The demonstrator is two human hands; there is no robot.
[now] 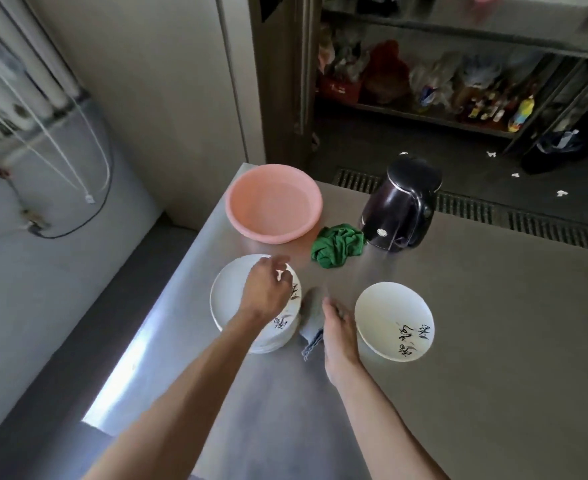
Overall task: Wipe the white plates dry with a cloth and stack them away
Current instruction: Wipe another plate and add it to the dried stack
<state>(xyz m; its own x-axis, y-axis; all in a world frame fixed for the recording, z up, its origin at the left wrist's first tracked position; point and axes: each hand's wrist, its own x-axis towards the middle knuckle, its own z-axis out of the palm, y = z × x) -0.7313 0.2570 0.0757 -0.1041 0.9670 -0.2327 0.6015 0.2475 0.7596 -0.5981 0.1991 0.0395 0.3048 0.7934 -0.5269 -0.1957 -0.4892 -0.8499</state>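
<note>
A stack of white plates with black brush lettering sits near the left edge of the steel table. My left hand hovers over the stack with its fingers loosely curled at the far rim; whether it touches the top plate I cannot tell. My right hand holds a grey-blue cloth on the table, just right of the stack. A single white plate with the same lettering lies alone to the right of that hand.
A pink plastic basin stands at the back of the table. A crumpled green cloth lies beside a black electric kettle. The table's left edge drops to a grey floor. Shelves with bottles and bags stand beyond.
</note>
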